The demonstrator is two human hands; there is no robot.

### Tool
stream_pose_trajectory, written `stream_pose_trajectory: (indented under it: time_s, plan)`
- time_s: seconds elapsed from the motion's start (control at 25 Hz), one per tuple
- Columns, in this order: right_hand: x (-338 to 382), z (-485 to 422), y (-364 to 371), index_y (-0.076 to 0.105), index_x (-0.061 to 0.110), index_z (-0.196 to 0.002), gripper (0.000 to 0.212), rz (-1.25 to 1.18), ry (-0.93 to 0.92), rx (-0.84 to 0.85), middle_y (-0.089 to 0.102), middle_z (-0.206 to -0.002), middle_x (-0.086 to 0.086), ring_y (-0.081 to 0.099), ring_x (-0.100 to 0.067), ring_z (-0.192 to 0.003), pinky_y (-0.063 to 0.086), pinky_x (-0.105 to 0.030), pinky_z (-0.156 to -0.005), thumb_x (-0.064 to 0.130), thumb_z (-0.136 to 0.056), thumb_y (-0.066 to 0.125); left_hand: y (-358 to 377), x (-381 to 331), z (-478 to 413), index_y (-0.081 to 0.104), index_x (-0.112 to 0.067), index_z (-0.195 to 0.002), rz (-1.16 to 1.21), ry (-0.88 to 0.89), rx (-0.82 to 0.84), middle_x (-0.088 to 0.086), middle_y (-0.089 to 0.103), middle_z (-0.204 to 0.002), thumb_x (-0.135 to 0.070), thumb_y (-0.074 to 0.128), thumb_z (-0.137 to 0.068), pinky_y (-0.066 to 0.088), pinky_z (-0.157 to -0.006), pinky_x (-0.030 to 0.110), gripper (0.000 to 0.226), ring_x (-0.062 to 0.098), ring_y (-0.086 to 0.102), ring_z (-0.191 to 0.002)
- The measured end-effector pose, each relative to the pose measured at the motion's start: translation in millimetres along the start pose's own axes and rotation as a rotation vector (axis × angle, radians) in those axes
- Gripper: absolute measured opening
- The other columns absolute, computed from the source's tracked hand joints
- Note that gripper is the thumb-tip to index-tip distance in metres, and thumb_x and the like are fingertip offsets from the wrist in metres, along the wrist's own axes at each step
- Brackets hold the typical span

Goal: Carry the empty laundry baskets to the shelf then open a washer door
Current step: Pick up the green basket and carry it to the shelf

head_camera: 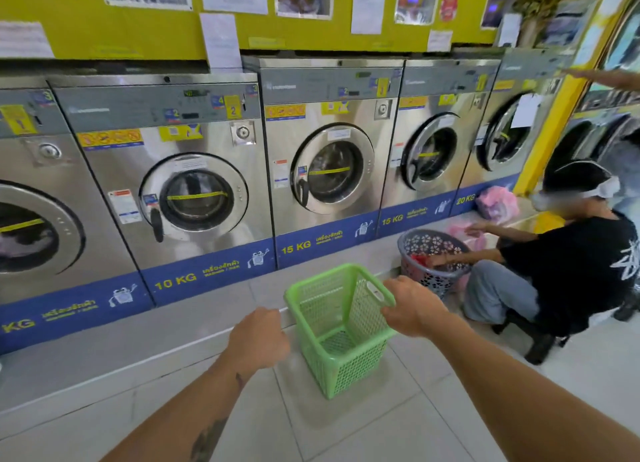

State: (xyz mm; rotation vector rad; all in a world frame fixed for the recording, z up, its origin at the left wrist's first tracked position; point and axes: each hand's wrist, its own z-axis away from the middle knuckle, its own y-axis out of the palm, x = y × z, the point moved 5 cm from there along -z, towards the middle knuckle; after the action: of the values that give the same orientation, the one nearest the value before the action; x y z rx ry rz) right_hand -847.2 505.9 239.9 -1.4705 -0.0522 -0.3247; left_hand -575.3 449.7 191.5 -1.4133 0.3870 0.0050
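An empty green laundry basket (337, 330) is tilted, its base near the floor tiles in front of the washers. My right hand (414, 305) grips the basket's right rim at the handle. My left hand (259, 338) hovers to the left of the basket, fingers curled, just apart from its left rim and holding nothing. A row of steel front-loading washers lines the wall; the 10 KG washer door (195, 198) and the 15 KG washer door (332, 170) are both closed.
A person in a black shirt (568, 264) crouches at the right, reaching into a grey round basket (433, 257) holding red laundry. A pink bag (497, 203) lies by the 20 KG machine. A raised grey step (138, 330) runs along the washers' base.
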Motion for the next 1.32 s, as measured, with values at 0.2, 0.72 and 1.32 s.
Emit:
stream_pose_trajectory:
  time_s: [0.2, 0.72, 1.32]
  plan:
    - [-60.1, -122.4, 9.2, 0.052, 0.015, -0.125, 0.046, 0.016, 0.014, 0.046, 0.053, -0.127, -0.008, 0.055, -0.03, -0.116, 0.047, -0.042, -0.097, 0.037, -0.085, 0.051, 43.0, -31.9, -131.3, 0.059, -0.018, -0.112, 0.092, -0.003, 0.018, 0.008, 0.059, -0.118, -0.029, 0.044, -0.076, 0.048, -0.093, 0.038, 0.041, 0.031, 0.057, -0.114]
    - [-161.8, -425.5, 147.7, 0.035, 0.01, -0.145, 0.062, 0.063, 0.03, 0.323, 0.042, -0.145, -0.013, 0.044, -0.033, -0.129, 0.041, -0.043, -0.106, 0.027, -0.088, 0.052, 196.5, -5.8, -370.1, 0.038, -0.02, -0.14, 0.143, -0.298, 0.153, 0.006, 0.045, -0.14, -0.037, 0.047, -0.072, 0.044, -0.1, 0.039, 0.07, 0.028, 0.046, -0.126]
    - [-276.2, -550.2, 392.6, -0.013, 0.011, -0.152, 0.107, 0.215, -0.126, 0.405, -0.012, -0.163, -0.014, 0.01, -0.04, -0.149, 0.035, -0.049, -0.109, -0.006, -0.071, 0.054, 433.5, 31.6, -391.6, -0.01, -0.004, -0.15, 0.119, -0.53, 0.129, 0.02, -0.007, -0.159, -0.006, 0.07, -0.061, 0.031, -0.112, 0.052, 0.12, 0.041, 0.012, -0.145]
